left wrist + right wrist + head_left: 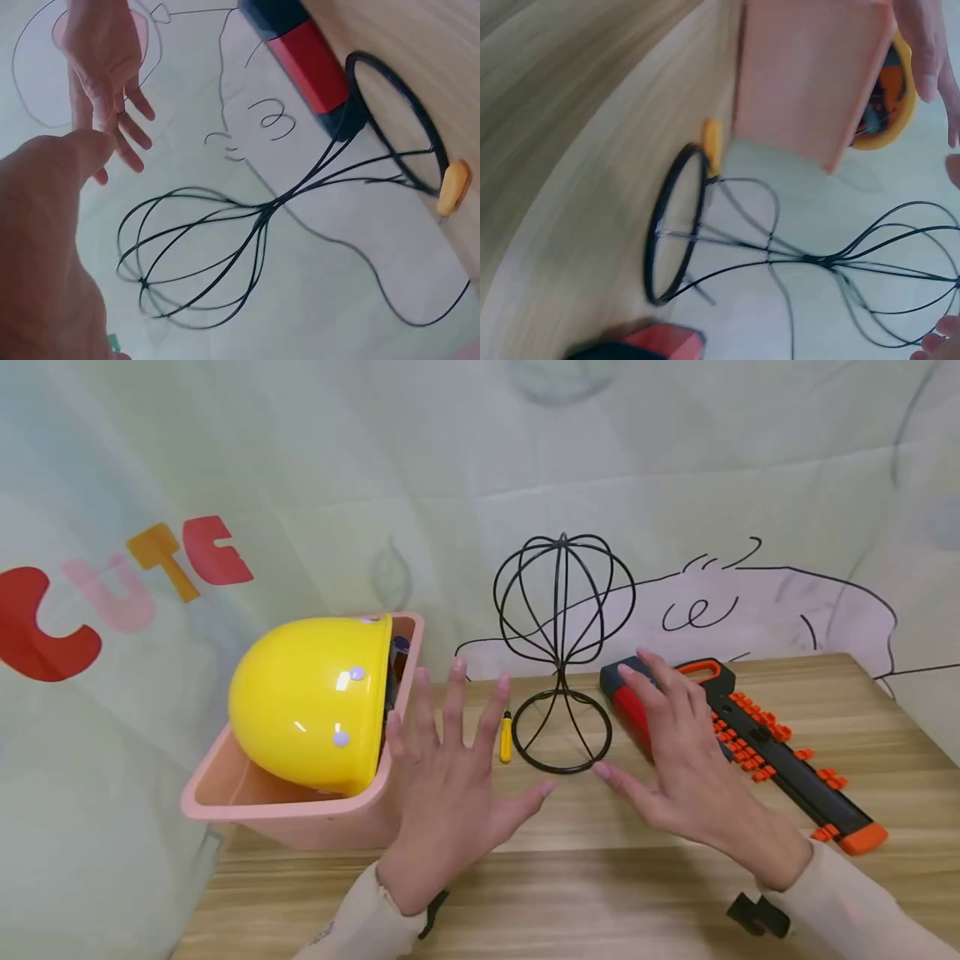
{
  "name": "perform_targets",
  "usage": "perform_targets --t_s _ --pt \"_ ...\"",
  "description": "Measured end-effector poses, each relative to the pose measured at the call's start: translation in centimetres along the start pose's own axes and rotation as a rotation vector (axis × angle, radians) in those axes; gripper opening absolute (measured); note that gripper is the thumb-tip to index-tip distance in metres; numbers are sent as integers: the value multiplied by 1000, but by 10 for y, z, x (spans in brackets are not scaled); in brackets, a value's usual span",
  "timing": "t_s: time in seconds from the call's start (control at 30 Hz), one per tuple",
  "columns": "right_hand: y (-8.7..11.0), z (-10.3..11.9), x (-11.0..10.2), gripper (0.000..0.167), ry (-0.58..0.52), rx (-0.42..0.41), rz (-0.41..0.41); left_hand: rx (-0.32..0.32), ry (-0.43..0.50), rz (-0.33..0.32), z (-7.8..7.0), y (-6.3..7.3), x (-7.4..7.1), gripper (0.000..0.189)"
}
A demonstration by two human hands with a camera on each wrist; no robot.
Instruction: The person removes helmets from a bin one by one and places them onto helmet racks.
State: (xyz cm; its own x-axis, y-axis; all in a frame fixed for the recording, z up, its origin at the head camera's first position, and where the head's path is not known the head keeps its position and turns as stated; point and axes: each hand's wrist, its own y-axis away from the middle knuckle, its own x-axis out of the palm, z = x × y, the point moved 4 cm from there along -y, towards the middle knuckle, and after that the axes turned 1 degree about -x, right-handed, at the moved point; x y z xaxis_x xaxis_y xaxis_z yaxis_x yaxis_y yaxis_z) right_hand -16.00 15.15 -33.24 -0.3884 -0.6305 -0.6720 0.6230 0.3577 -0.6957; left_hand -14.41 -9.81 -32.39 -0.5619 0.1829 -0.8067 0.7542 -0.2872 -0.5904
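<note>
A black wire stand (562,668) with a round cage top stands upright on the table, its ring base (654,247) flat on the wood. My left hand (453,777) is raised in front of it to the left, fingers spread, holding nothing. To the right, my right hand (682,760) is also raised with its fingers extended and nothing in it. Beside the ring base lies a yellow-handled screwdriver (506,739). A yellow hard hat (307,702) rests on its side in a pink bin (300,810), left of my left hand.
Behind my right hand lies a red and dark blue object (630,706), partly covered. A black rack with orange clips (795,768) stretches along the table's right side. Some dark items (874,120) show inside the hat. A printed curtain (420,468) hangs behind the table.
</note>
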Motion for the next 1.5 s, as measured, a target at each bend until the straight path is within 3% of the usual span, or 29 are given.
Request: perform_targets --t_s 0.17,0.3,0.37,0.5,0.63,0.7,0.8,0.97,1.27,1.5 --pt "-11 17 -8 93 -137 -33 -81 -71 118 -30 17 3 -27 127" --pt "-23 33 -10 87 -233 -69 -128 -148 123 -34 37 9 -42 122" --pt "-28 39 -8 85 -269 -79 -132 -178 111 -66 48 12 -48 114" --pt "-39 50 1 81 -318 -66 -80 -207 97 -187 71 22 -61 99" --pt "-48 58 12 87 -351 -26 -5 -232 80 -307 100 33 -71 96" --pt "-52 62 18 88 -350 -14 25 -254 71 -340 115 40 -75 96" --pt "-60 67 27 86 -357 1 70 -301 55 -338 135 52 -79 97" --pt "-76 77 45 80 -422 62 147 -403 52 -265 165 71 -81 99" --pt "-106 87 87 75 -571 214 322 -662 158 21 205 97 -70 96" --pt "-130 99 114 74 -701 238 405 -878 147 199 232 115 -57 94"
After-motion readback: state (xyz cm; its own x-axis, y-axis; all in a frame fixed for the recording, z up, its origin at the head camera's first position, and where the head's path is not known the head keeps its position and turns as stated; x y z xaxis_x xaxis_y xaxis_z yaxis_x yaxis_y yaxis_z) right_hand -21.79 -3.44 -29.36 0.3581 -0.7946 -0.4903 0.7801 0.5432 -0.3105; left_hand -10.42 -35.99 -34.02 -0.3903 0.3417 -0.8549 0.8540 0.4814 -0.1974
